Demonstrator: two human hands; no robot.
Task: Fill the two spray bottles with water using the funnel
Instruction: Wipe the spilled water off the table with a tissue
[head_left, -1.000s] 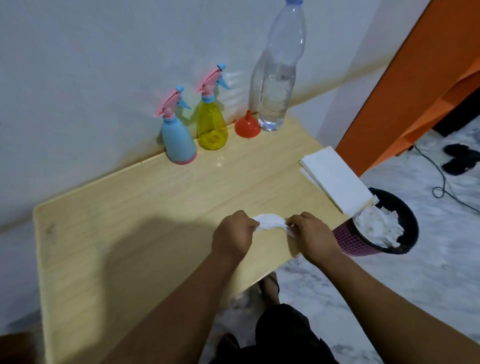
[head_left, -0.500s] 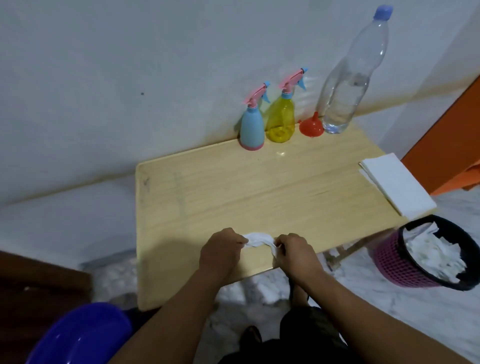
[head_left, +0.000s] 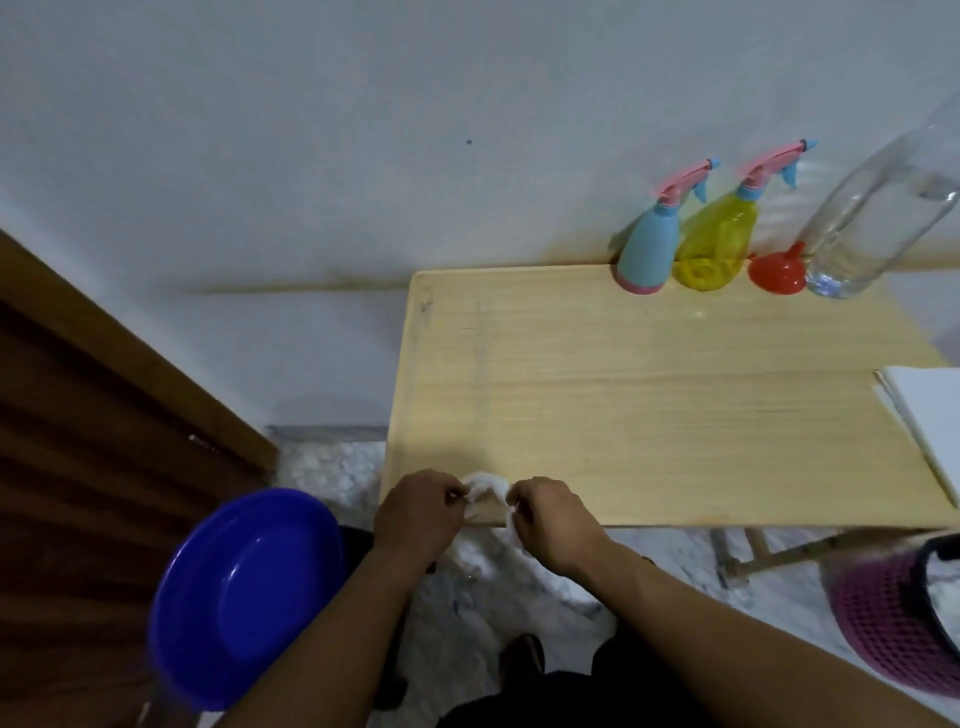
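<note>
White tissue (head_left: 485, 491) pinched between both hands' fingers (head_left: 457, 496), blue basin (head_left: 244, 597) alongside.

Two spray bottles (head_left: 648, 244) (head_left: 719, 236), one funnel (head_left: 777, 271), one water bottle (head_left: 878, 208), one basin (head_left: 244, 597), one bin (head_left: 893, 618)

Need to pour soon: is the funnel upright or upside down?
Upside down: the red funnel rests on its wide mouth, spout up, on the table.

White wall (head_left: 311, 130), marble floor (head_left: 519, 597)
</note>
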